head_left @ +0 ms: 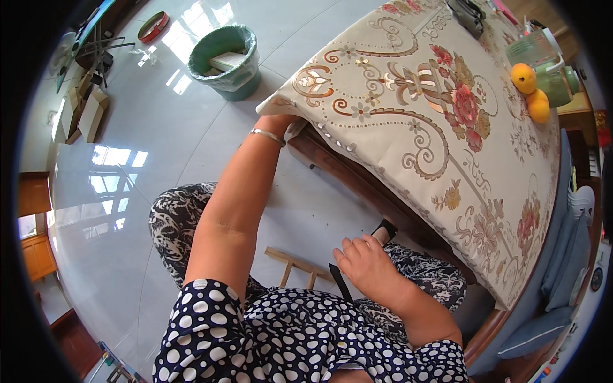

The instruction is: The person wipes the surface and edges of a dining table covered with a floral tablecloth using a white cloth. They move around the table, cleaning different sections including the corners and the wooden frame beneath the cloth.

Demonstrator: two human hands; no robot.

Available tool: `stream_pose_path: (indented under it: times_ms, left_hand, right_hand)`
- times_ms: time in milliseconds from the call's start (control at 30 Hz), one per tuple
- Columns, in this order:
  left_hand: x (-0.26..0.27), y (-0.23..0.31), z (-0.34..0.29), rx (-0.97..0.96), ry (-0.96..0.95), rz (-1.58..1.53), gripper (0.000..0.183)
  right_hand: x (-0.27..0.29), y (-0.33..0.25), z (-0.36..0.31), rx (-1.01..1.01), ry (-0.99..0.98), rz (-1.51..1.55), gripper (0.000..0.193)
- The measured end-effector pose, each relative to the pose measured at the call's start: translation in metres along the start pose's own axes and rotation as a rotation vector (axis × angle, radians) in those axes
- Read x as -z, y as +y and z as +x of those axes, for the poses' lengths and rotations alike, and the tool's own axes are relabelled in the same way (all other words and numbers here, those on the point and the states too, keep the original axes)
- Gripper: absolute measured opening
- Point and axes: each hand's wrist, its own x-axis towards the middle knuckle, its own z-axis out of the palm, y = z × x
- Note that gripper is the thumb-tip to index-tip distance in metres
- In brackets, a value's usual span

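My left arm, with a silver bangle [267, 136] at the wrist, reaches up to the near-left corner of a table. The visible part of my left hand [279, 121] is at the corner of the cream flowered tablecloth [377, 96], which hides its fingers. My right hand [367, 265] is closed above my lap, fingers curled in. A flat black strip [341, 284] shows just beside its fingertips; whether the hand holds it cannot be made out. Past the knuckles, a black shoe [387, 228] is partly visible below the table's edge.
A green bin [236, 88] with a clear liner stands left of the table. Wooden slats [300, 268] lie low between my knees. On the table are orange fruits [523, 78], a clear jug [533, 50] and a dark bag [468, 16]. Blue cushions [536, 332] line the right.
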Motion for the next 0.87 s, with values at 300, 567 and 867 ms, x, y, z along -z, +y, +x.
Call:
stream_pose_path:
  times_ms: [300,567,867]
  left_hand:
    - [0.049,0.057,-0.058,0.423,-0.311,-0.325,0.026]
    - [0.034,0.043,-0.071,0.430,-0.215,-0.533,0.030]
    - [0.005,-0.001,0.002,0.285,-0.312,-0.074,0.065]
  right_hand:
    - [-0.019,0.008,-0.001,-0.068,-0.134,0.003,0.027]
    - [-0.019,0.005,0.001,-0.045,-0.101,-0.003,0.028]
    - [-0.018,0.002,0.008,-0.031,-0.141,-0.031,0.034]
